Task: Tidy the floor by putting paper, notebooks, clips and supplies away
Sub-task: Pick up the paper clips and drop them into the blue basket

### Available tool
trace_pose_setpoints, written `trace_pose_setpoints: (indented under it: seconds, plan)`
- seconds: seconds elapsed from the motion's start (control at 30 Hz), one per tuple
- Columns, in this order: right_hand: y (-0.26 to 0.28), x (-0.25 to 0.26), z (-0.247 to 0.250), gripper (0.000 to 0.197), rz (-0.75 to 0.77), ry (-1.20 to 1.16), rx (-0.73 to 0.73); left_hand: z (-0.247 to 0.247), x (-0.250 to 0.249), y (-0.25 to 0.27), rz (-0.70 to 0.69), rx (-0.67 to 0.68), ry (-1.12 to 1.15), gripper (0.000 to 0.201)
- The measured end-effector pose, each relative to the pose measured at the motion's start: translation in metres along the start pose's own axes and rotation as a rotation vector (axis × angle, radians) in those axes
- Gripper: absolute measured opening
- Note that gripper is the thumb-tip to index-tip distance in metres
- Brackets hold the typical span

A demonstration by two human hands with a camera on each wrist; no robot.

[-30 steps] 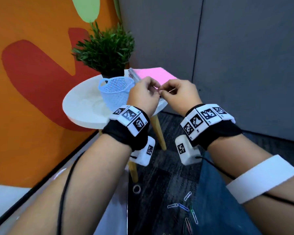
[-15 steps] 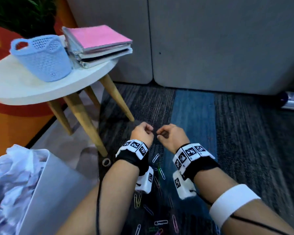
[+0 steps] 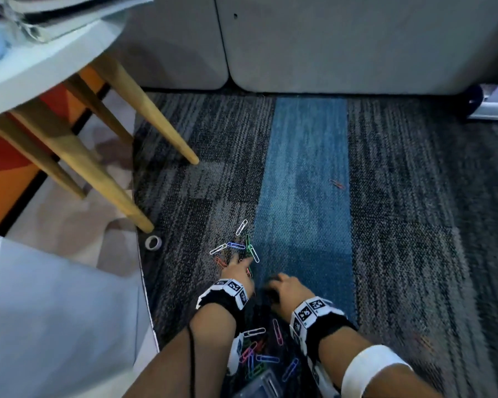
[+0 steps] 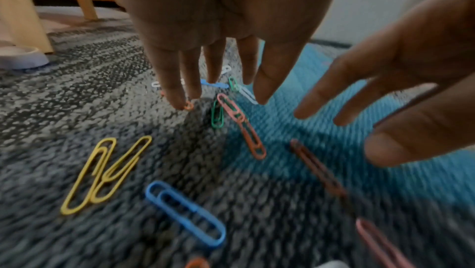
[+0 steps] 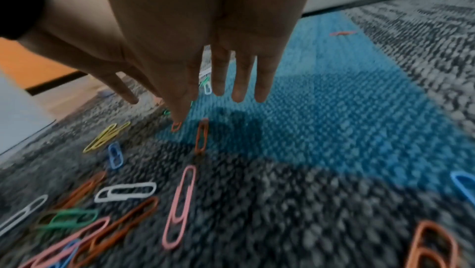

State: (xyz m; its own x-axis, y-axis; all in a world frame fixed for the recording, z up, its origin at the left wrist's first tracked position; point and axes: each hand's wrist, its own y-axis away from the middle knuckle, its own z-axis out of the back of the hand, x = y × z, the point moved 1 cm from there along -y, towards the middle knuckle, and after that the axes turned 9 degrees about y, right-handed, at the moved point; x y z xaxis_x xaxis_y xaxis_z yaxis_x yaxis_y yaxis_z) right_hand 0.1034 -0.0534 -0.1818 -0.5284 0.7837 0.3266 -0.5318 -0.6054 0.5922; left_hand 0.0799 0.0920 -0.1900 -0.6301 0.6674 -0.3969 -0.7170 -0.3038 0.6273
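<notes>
Several coloured paper clips [image 3: 236, 245] lie scattered on the carpet, with more [image 3: 259, 354] between my wrists. My left hand [image 3: 237, 267] reaches down among them with straight fingers. In the left wrist view one fingertip [image 4: 177, 100] touches an orange clip [image 4: 189, 106]; yellow clips [image 4: 102, 171] and a blue clip [image 4: 185, 211] lie nearer. My right hand [image 3: 282, 284] hovers beside it, fingers straight. In the right wrist view its index fingertip [image 5: 181, 114] meets a small orange clip [image 5: 177, 126]. Neither hand holds anything.
A white round table [image 3: 41, 73] on wooden legs [image 3: 144, 107] stands at the upper left, with stacked notebooks [image 3: 69, 10] on top. A tape roll [image 3: 153, 242] lies by one leg. A white bin [image 3: 55, 326] fills the lower left. A lone clip [image 3: 337, 183] lies farther right.
Both hands have come down from the table to the carpet. Their pinching fingers have straightened out over the paper clips. The head view has tilted down to the floor.
</notes>
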Motion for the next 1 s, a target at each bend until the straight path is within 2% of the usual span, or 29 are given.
trace_pose_setpoints:
  seconds: [0.13,0.27,0.53,0.7,0.77,0.9,1.0]
  plan:
    - [-0.004,0.006,-0.027,0.079,0.103,0.135,0.178,-0.015,0.007,0.000,0.009,0.152,-0.122,0.072]
    - [0.002,0.007,-0.040,0.093,0.134,0.258,0.271,-0.021,0.013,-0.002,-0.002,0.238,-0.260,0.076]
    - [0.008,-0.014,-0.041,0.054,0.202,0.250,0.083,-0.046,0.029,0.036,-0.165,0.218,-0.367,0.070]
    - [0.006,-0.016,-0.036,0.040,0.188,0.244,0.047,-0.055,0.038,0.055,-0.175,0.285,-0.420,0.096]
    - [0.005,-0.016,-0.036,0.038,0.162,0.242,0.054,-0.057,0.036,0.060,-0.163,0.281,-0.464,0.099]
    - [0.003,-0.019,-0.039,0.036,0.068,0.189,0.027,-0.057,0.029,0.062,-0.156,0.249,-0.455,0.091]
    - [0.004,-0.025,-0.039,0.026,-0.037,0.104,0.024,-0.054,0.028,0.062,-0.158,0.254,-0.450,0.078]
